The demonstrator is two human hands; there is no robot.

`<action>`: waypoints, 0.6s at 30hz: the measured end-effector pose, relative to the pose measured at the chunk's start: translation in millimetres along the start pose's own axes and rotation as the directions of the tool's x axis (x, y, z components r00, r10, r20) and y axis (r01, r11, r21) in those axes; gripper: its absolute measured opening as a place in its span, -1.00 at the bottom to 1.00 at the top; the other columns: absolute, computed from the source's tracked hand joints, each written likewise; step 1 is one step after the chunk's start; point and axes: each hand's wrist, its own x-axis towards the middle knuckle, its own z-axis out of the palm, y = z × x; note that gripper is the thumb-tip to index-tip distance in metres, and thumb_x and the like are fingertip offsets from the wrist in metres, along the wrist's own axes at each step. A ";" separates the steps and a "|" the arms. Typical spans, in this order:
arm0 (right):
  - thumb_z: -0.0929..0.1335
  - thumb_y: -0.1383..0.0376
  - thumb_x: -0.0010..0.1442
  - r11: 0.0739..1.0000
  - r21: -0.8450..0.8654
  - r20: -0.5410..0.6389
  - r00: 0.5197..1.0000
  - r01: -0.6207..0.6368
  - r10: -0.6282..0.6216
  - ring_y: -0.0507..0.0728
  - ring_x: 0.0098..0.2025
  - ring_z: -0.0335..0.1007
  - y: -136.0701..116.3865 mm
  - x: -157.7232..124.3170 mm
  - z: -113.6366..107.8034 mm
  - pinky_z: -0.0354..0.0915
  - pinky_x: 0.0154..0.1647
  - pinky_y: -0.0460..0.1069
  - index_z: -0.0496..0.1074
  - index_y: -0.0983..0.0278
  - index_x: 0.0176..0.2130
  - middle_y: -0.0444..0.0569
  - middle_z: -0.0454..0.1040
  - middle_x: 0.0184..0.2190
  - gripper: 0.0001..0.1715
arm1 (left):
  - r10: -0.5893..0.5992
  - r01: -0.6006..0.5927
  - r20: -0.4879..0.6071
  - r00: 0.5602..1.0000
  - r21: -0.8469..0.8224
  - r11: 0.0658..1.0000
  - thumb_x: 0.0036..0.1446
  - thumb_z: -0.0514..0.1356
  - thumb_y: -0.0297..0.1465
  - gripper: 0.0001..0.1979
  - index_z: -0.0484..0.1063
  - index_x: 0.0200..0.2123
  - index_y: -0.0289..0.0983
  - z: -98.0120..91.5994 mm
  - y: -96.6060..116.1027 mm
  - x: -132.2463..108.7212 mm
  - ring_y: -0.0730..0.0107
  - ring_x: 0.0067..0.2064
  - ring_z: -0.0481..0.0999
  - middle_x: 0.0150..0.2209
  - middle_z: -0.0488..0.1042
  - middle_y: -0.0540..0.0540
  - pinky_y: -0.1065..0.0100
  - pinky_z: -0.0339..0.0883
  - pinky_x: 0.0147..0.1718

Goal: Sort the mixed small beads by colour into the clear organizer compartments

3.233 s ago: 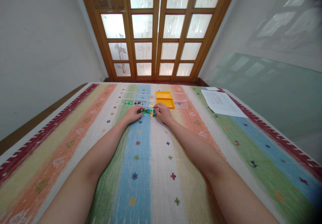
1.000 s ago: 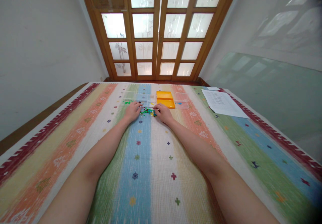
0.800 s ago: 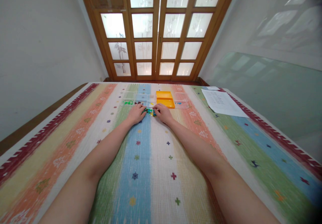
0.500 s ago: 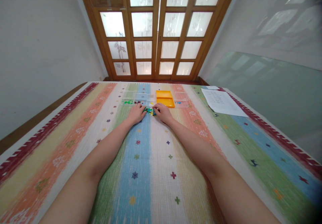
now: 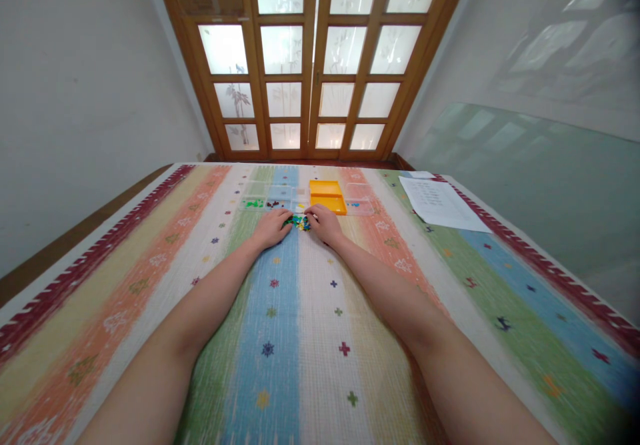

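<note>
A small pile of mixed green, blue and yellow pieces (image 5: 300,222) lies on the tablecloth between my two hands. My left hand (image 5: 273,227) rests at the pile's left side, its thumb and fingers apart at the edge of the pieces. On the right side my right hand (image 5: 326,224) is curled, fingertips and thumb drawn together over the pile; whatever they pinch is too small to make out. Just beyond my left hand is a clear divided box with green pieces (image 5: 255,203) and dark red pieces (image 5: 275,204) in separate compartments.
An open yellow box (image 5: 327,188) stands behind my right hand. Beside it, a clear box (image 5: 367,206) holds a few blue pieces. Printed paper (image 5: 443,205) lies at the far right of the striped tablecloth (image 5: 320,378). Glazed wooden doors (image 5: 310,78) rise behind the table.
My left thumb and fingers have shifted slightly at the pile's edge. My right hand stays nearly in place, and the boxes have not moved.
</note>
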 end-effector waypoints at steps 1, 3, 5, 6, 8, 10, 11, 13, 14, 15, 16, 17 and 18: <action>0.31 0.33 0.36 1.000 -0.003 0.005 1.000 -0.009 0.009 0.16 -0.05 0.45 1.3 0.2 0.8 0.29 0.05 0.03 0.56 0.22 -0.14 0.01 0.55 -0.15 -0.80 | 0.000 0.001 0.014 1.000 -0.004 1.000 0.36 0.11 -0.25 -0.59 0.43 0.20 -0.20 -0.2 0.4 -0.4 0.07 0.24 0.38 0.22 0.44 -0.20 0.03 0.26 0.23; 0.31 0.33 0.36 1.000 -0.007 0.026 0.999 -0.018 0.018 0.15 -0.05 0.45 4.4 0.3 3.0 0.30 0.04 0.02 0.56 0.21 -0.13 0.00 0.55 -0.15 -0.79 | 0.014 -0.013 0.038 0.999 -0.026 1.000 0.36 0.11 -0.24 -0.57 0.41 0.23 -0.19 0.1 0.1 -0.9 0.07 0.25 0.39 0.24 0.44 -0.19 0.02 0.26 0.24; 0.30 0.34 0.37 1.000 -0.003 0.057 0.998 -0.013 0.014 0.14 -0.05 0.46 7.4 0.3 5.3 0.31 0.05 0.01 0.56 0.21 -0.13 0.00 0.56 -0.15 -0.78 | 0.055 -0.052 0.055 0.997 -0.061 0.997 0.35 0.12 -0.24 -0.55 0.39 0.25 -0.20 1.4 -1.0 -0.8 0.09 0.25 0.40 0.23 0.45 -0.19 0.03 0.24 0.27; 0.29 0.35 0.36 1.000 0.004 0.072 0.997 -0.008 0.008 0.14 -0.04 0.46 8.9 0.3 6.5 0.31 0.05 0.01 0.57 0.22 -0.12 -0.01 0.56 -0.14 -0.76 | 0.078 -0.073 0.059 0.995 -0.078 0.994 0.35 0.12 -0.24 -0.53 0.38 0.27 -0.21 2.3 -1.7 -0.7 0.10 0.25 0.40 0.24 0.44 -0.19 0.05 0.23 0.28; 0.27 0.37 0.36 1.000 0.029 0.093 0.996 -0.004 0.001 0.12 -0.03 0.46 11.4 0.7 8.3 0.31 0.07 0.01 0.57 0.22 -0.11 -0.01 0.56 -0.12 -0.73 | 0.113 -0.106 0.064 0.992 -0.104 0.989 0.33 0.14 -0.24 -0.49 0.35 0.30 -0.22 4.4 -2.9 -0.3 0.11 0.29 0.37 0.29 0.40 -0.20 0.07 0.20 0.32; 0.25 0.41 0.34 0.998 0.060 0.098 0.995 -0.026 0.020 0.12 -0.02 0.47 13.2 1.6 9.3 0.32 0.09 0.01 0.57 0.22 -0.09 -0.01 0.58 -0.11 -0.68 | 0.133 -0.124 0.066 0.989 -0.119 0.985 0.32 0.16 -0.24 -0.45 0.31 0.33 -0.23 6.1 -3.5 0.0 0.11 0.32 0.34 0.33 0.34 -0.21 0.06 0.17 0.34; 0.24 0.42 0.34 0.996 0.077 0.098 0.994 -0.048 0.040 0.12 -0.02 0.48 13.6 2.1 9.4 0.32 0.10 0.02 0.57 0.22 -0.08 -0.01 0.58 -0.10 -0.66 | 0.140 -0.130 0.069 0.988 -0.126 0.983 0.31 0.17 -0.23 -0.43 0.29 0.35 -0.22 6.5 -3.5 0.2 0.11 0.33 0.33 0.35 0.33 -0.22 0.05 0.16 0.35; 0.23 0.42 0.33 0.990 0.110 0.102 0.991 -0.093 0.082 0.12 -0.01 0.49 13.5 3.2 8.7 0.33 0.11 0.03 0.56 0.21 -0.06 -0.02 0.60 -0.09 -0.63 | 0.154 -0.141 0.085 0.984 -0.135 0.981 0.31 0.18 -0.21 -0.39 0.25 0.37 -0.22 6.4 -3.0 0.6 0.10 0.34 0.32 0.36 0.31 -0.23 0.03 0.15 0.35; 0.22 0.42 0.33 0.986 0.124 0.106 0.989 -0.112 0.099 0.12 -0.01 0.50 13.0 3.6 8.0 0.34 0.11 0.04 0.56 0.20 -0.05 -0.03 0.61 -0.09 -0.62 | 0.160 -0.146 0.095 0.983 -0.138 0.980 0.31 0.18 -0.21 -0.38 0.23 0.39 -0.22 5.8 -2.4 0.7 0.10 0.35 0.31 0.36 0.31 -0.23 0.03 0.15 0.36; 0.22 0.42 0.33 0.982 0.138 0.109 0.988 -0.128 0.114 0.13 -0.02 0.51 12.2 3.8 7.2 0.34 0.11 0.05 0.56 0.19 -0.04 -0.04 0.61 -0.09 -0.62 | 0.164 -0.148 0.108 0.980 -0.140 0.979 0.31 0.18 -0.21 -0.37 0.21 0.40 -0.21 4.9 -1.6 0.8 0.10 0.36 0.30 0.37 0.30 -0.23 0.02 0.13 0.36; 0.22 0.42 0.33 0.978 0.151 0.111 0.986 -0.142 0.126 0.13 -0.02 0.51 11.4 3.9 6.4 0.35 0.11 0.06 0.56 0.18 -0.04 -0.04 0.62 -0.09 -0.61 | 0.167 -0.149 0.124 0.978 -0.142 0.978 0.31 0.17 -0.20 -0.36 0.20 0.41 -0.20 3.9 -0.6 0.9 0.11 0.37 0.29 0.38 0.28 -0.23 0.01 0.11 0.37; 0.22 0.41 0.33 0.974 0.166 0.111 0.984 -0.155 0.138 0.13 -0.02 0.52 10.6 3.8 5.6 0.36 0.11 0.06 0.56 0.18 -0.04 -0.05 0.62 -0.09 -0.61 | 0.170 -0.149 0.140 0.975 -0.148 0.978 0.32 0.17 -0.21 -0.36 0.19 0.41 -0.18 2.7 0.5 0.8 0.11 0.38 0.27 0.39 0.27 -0.22 0.00 0.09 0.38; 0.22 0.42 0.33 0.969 0.181 0.110 0.983 -0.167 0.149 0.13 -0.03 0.52 9.9 3.7 4.9 0.36 0.11 0.06 0.55 0.17 -0.04 -0.06 0.62 -0.09 -0.61 | 0.173 -0.148 0.155 0.973 -0.156 0.976 0.32 0.16 -0.22 -0.36 0.19 0.41 -0.17 1.7 1.5 0.6 0.12 0.39 0.26 0.39 0.27 -0.20 -0.01 0.06 0.39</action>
